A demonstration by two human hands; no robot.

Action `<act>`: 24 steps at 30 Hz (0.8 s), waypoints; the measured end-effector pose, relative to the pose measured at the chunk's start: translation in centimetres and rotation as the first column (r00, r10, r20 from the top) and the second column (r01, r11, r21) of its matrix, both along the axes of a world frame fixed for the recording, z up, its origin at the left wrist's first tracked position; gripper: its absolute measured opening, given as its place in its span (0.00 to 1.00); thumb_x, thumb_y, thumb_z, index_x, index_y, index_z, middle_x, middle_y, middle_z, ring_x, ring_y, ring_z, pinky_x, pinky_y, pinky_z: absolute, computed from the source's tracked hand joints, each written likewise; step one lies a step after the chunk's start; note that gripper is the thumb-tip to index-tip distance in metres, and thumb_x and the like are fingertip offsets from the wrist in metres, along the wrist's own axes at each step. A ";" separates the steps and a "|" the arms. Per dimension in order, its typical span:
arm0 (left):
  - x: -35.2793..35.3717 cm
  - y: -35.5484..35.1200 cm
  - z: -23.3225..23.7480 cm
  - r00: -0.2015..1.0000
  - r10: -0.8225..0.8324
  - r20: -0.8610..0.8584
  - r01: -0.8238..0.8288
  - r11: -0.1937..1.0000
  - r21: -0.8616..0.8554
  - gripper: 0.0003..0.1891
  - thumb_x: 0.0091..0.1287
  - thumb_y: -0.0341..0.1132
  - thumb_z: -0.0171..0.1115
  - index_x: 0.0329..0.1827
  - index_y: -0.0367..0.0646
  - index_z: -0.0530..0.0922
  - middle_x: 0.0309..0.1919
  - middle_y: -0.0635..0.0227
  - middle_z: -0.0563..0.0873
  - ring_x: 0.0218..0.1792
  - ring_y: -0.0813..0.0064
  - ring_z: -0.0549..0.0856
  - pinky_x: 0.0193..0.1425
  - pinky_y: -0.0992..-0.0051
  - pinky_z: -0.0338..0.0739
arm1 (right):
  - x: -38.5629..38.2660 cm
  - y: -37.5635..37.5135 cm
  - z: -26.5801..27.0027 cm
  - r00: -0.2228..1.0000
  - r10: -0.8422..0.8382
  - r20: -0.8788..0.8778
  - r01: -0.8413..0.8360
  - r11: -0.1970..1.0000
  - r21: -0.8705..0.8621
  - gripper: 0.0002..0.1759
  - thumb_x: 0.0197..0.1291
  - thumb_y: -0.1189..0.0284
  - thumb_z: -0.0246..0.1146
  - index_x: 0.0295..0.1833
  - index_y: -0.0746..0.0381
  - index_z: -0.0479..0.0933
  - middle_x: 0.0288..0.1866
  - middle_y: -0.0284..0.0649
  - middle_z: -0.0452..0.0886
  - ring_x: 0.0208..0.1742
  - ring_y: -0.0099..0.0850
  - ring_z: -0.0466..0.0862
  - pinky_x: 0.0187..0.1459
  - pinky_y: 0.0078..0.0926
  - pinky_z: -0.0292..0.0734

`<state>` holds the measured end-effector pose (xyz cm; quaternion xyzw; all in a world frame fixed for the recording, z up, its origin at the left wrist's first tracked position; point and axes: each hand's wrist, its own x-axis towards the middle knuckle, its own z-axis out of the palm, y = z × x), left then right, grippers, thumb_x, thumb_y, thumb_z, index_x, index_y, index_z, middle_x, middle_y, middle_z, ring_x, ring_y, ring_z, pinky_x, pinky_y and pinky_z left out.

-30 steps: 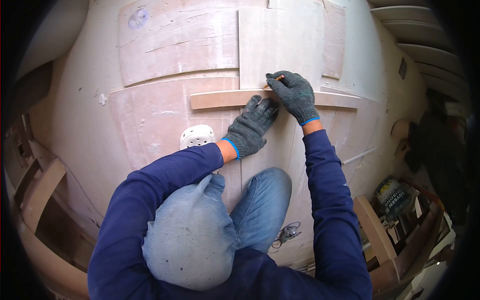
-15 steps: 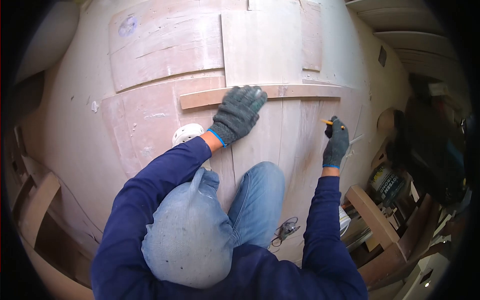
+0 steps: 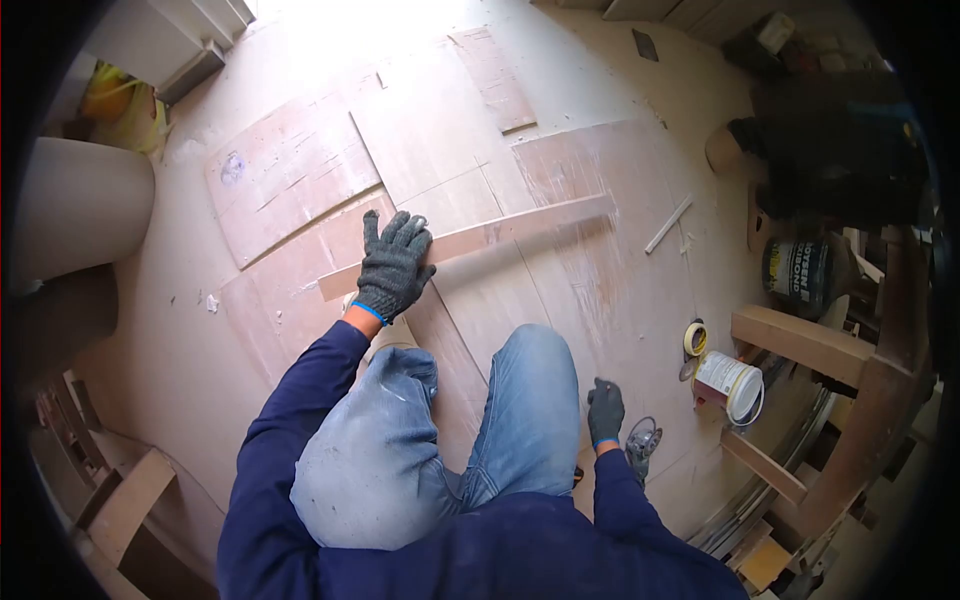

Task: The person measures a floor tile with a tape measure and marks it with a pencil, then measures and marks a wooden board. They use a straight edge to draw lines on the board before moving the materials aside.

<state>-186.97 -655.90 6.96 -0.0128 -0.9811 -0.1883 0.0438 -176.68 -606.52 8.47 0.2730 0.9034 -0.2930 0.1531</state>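
My left hand [image 3: 395, 262], in a dark grey knitted glove with a blue cuff, lies over the left part of a long, narrow wooden strip [image 3: 520, 226]. Its fingers are stretched out and spread. The strip runs slantwise across a pale plywood board [image 3: 420, 130], which bears a thin drawn line beyond the strip. Beside my right knee, my right hand [image 3: 605, 408], gloved the same way, is closed low over the floor. What its fingers hold, if anything, is hidden. Just right of it lies a small grey tool [image 3: 643, 440], partly see-through.
Reddish thin sheets [image 3: 300, 165] cover parts of the dusty floor. To the right are a white stick [image 3: 668, 225], a yellow tape roll [image 3: 695, 338], a white bucket [image 3: 728, 385], a dark labelled can [image 3: 795, 272] and a wooden frame [image 3: 805, 340]. A rounded pale object [image 3: 85, 205] stands left.
My right hand has come down and back from the right side to beside my knee; the yellow pencil it held no longer shows. My left hand has shifted toward the strip's left end, fingers spreading. The view has turned.
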 end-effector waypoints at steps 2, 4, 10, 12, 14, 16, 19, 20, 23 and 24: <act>2.2 0.6 2.3 0.989 -0.136 0.058 0.137 0.990 -0.026 0.28 0.53 0.42 0.74 0.57 0.44 0.79 0.65 0.61 0.77 0.72 0.57 0.70 0.78 0.36 0.44 | -3.5 -1.5 1.3 0.993 0.079 -0.092 -0.082 0.996 -0.032 0.18 0.69 0.63 0.57 0.58 0.58 0.81 0.37 0.47 0.86 0.33 0.38 0.82 0.42 0.35 0.78; 3.8 1.1 4.4 0.980 -0.189 0.068 0.194 0.979 -0.069 0.29 0.50 0.42 0.75 0.58 0.45 0.79 0.65 0.62 0.78 0.71 0.57 0.71 0.78 0.36 0.44 | -6.7 -2.9 2.6 0.906 0.343 -0.249 -0.333 0.939 0.081 0.26 0.64 0.67 0.61 0.69 0.55 0.73 0.49 0.49 0.85 0.40 0.38 0.83 0.46 0.36 0.79; 4.4 3.7 10.5 0.930 -0.361 0.066 0.364 0.888 -0.280 0.31 0.49 0.39 0.76 0.59 0.47 0.79 0.63 0.64 0.79 0.71 0.59 0.71 0.80 0.38 0.43 | -8.2 -2.3 1.1 0.856 0.508 0.097 -0.512 0.859 0.016 0.53 0.53 0.61 0.69 0.82 0.46 0.47 0.58 0.45 0.84 0.57 0.48 0.84 0.58 0.42 0.78; 3.6 4.4 13.0 0.915 -0.396 0.079 0.397 0.850 -0.347 0.30 0.50 0.38 0.75 0.59 0.47 0.79 0.63 0.64 0.80 0.71 0.59 0.72 0.80 0.39 0.43 | -6.2 -1.3 -0.4 0.896 0.443 0.037 -0.443 0.896 -0.022 0.51 0.56 0.60 0.67 0.82 0.48 0.47 0.58 0.46 0.84 0.57 0.49 0.84 0.58 0.45 0.78; 3.4 5.1 15.6 0.910 -0.404 0.098 0.406 0.815 -0.413 0.29 0.52 0.37 0.75 0.59 0.47 0.79 0.63 0.64 0.80 0.70 0.61 0.73 0.80 0.41 0.45 | -2.7 -0.4 -1.1 0.948 0.319 0.021 -0.318 0.947 -0.041 0.40 0.60 0.59 0.63 0.76 0.51 0.58 0.54 0.51 0.84 0.53 0.52 0.84 0.56 0.48 0.77; 2.8 5.8 18.5 0.907 -0.408 0.110 0.408 0.781 -0.473 0.30 0.52 0.36 0.75 0.61 0.48 0.78 0.62 0.64 0.80 0.68 0.62 0.74 0.79 0.45 0.48 | 3.9 2.1 -3.8 0.979 0.205 0.011 -0.203 0.975 -0.089 0.33 0.62 0.57 0.60 0.72 0.54 0.66 0.53 0.52 0.85 0.51 0.53 0.84 0.56 0.49 0.77; 1.3 5.8 20.8 0.940 -0.334 0.062 0.320 0.808 -0.494 0.30 0.52 0.36 0.75 0.62 0.49 0.78 0.62 0.64 0.81 0.66 0.62 0.76 0.77 0.52 0.56 | 10.7 5.8 -7.8 0.961 0.260 0.090 -0.231 0.940 -0.249 0.25 0.66 0.53 0.54 0.58 0.59 0.79 0.52 0.52 0.84 0.50 0.54 0.84 0.55 0.49 0.76; 0.8 5.8 21.3 0.940 -0.337 0.054 0.314 0.792 -0.524 0.30 0.52 0.36 0.76 0.61 0.48 0.78 0.61 0.62 0.82 0.64 0.60 0.78 0.74 0.57 0.63 | 13.5 6.8 -7.4 0.941 0.303 0.150 -0.248 0.920 -0.303 0.26 0.67 0.50 0.52 0.53 0.60 0.82 0.51 0.52 0.85 0.50 0.54 0.84 0.56 0.48 0.76; -0.8 7.6 22.5 0.952 -0.299 0.062 0.291 0.824 -0.486 0.27 0.59 0.38 0.72 0.61 0.42 0.77 0.59 0.56 0.82 0.60 0.52 0.80 0.65 0.60 0.75 | 20.4 9.2 -7.2 0.935 0.255 0.247 -0.154 0.918 -0.366 0.30 0.69 0.45 0.49 0.48 0.61 0.83 0.49 0.51 0.85 0.52 0.53 0.83 0.57 0.45 0.75; -1.0 8.3 22.7 0.943 -0.327 0.063 0.313 0.809 -0.497 0.25 0.63 0.41 0.70 0.62 0.40 0.77 0.59 0.53 0.82 0.59 0.50 0.80 0.64 0.60 0.76 | 22.1 10.0 -7.3 0.940 0.179 0.290 -0.069 0.932 -0.355 0.32 0.69 0.43 0.49 0.49 0.60 0.83 0.48 0.51 0.86 0.52 0.52 0.83 0.58 0.43 0.75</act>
